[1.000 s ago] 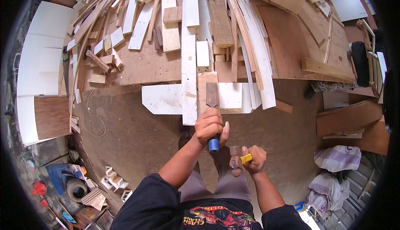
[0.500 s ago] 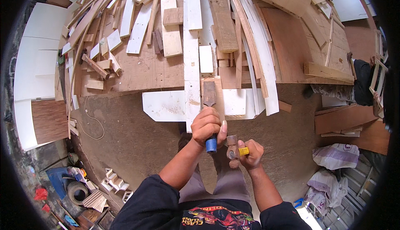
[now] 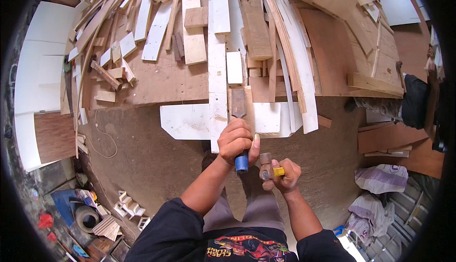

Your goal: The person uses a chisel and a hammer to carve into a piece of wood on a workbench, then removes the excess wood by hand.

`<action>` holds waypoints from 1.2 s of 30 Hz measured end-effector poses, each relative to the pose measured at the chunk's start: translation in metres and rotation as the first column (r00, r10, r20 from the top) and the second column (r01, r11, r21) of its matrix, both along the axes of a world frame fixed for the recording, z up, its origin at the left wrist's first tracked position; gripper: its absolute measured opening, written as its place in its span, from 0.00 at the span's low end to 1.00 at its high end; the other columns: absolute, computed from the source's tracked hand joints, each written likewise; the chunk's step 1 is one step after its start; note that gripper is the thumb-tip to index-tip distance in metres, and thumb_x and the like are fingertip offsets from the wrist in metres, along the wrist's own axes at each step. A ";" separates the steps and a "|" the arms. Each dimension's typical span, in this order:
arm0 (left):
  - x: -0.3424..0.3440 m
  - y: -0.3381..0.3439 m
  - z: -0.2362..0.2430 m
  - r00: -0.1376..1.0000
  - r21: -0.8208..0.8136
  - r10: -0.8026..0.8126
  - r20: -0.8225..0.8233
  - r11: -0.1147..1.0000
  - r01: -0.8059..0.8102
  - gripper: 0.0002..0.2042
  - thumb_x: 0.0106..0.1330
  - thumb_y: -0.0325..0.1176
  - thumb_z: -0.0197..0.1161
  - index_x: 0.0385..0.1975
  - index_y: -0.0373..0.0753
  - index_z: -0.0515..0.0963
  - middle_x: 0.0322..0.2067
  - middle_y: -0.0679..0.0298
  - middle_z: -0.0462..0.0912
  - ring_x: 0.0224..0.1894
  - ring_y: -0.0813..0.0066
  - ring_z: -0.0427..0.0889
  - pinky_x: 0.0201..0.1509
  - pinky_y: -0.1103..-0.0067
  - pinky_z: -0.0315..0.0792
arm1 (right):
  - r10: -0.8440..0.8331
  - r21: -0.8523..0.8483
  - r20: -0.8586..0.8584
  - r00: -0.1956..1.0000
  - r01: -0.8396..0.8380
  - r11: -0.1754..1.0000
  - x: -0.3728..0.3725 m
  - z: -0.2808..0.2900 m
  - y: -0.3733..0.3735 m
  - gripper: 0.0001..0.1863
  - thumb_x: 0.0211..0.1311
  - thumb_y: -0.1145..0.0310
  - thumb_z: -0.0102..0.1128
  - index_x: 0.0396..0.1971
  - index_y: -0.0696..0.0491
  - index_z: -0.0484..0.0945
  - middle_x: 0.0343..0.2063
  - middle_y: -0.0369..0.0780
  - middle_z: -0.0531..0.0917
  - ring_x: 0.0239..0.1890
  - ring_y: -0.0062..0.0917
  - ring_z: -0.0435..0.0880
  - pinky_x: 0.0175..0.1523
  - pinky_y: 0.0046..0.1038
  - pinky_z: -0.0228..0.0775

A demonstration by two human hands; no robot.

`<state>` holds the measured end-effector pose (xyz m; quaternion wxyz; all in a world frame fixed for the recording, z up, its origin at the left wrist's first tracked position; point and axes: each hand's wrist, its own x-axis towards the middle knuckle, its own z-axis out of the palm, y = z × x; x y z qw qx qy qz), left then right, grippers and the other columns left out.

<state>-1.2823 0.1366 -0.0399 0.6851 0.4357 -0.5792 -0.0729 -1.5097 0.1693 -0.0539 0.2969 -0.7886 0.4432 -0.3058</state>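
Note:
My left hand [image 3: 236,140] is wrapped round a wide chisel [image 3: 239,103] with a blue-ended handle. Its rusty flat blade points away from me and lies over a light wood piece [image 3: 250,114] at the table's near edge. To the right and a little nearer, my right hand [image 3: 287,175] grips a hammer [image 3: 265,172] by its yellow handle. The rusty head sits just beside the chisel's butt, apart from it. A long white board [image 3: 218,81] runs away from me left of the chisel, across a white panel [image 3: 185,121] with cut corners.
The wooden worktable [image 3: 156,84] carries many strips, boards and blocks. A small white block [image 3: 234,67] lies beyond the chisel. At the right edge another person [image 3: 418,98] is partly in view. White sacks [image 3: 381,178] lie lower right; a tyre-like ring [image 3: 87,218] and scraps lie lower left.
The chisel and hammer keep almost the same place in my hands. At the right edge, the other person's arm and the frame-like wood there have shifted.

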 end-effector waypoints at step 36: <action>-0.025 -0.015 -0.013 0.988 -0.057 0.155 -0.027 0.986 -0.156 0.12 0.54 0.14 0.60 0.18 0.37 0.65 0.15 0.61 0.71 0.18 0.67 0.71 0.25 0.74 0.66 | 0.131 -0.116 0.074 0.989 -0.122 0.986 -0.004 0.041 0.019 0.20 0.59 0.76 0.70 0.16 0.51 0.66 0.13 0.38 0.67 0.12 0.34 0.70 0.19 0.36 0.61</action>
